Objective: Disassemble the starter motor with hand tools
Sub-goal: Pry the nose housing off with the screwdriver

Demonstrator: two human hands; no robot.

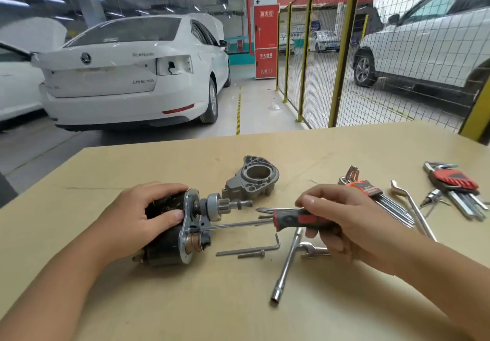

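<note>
- The starter motor point(169, 234) lies on its side on the tabletop point(238, 314), near the left middle, with the pinion gear point(224, 204) and its shaft pointing to the right. In this position the plate point(187, 224) with the screws faces your tool hand.
- Your left hand point(140, 214) is curled over the upper black body of the motor, with the thumb pressed on the side. I judge this grip is there so the round housing does not roll or turn when you twist.
- Your right hand point(334, 221) is wrapped around the red and black handle of the screwdriver point(299, 220). You hold it almost level, so the long shaft goes straight into the plate, just beside the lower cylinder. A straight line probably helps the tip stay in the fastener; the tip itself is too small to see clearly.
- The front housing point(253, 178) stands apart behind the pinion, already taken off, out of the way of the tool.
- One hex key point(252, 249) and a bolt point(250, 255) lie just in front of the motor, close to the hand.
- The socket wrench point(289, 263) and the open spanner point(311, 251) lie under your right hand. The two hex key sets point(371, 189) point(456, 181) lie further right, within reach but away from the work.
</note>
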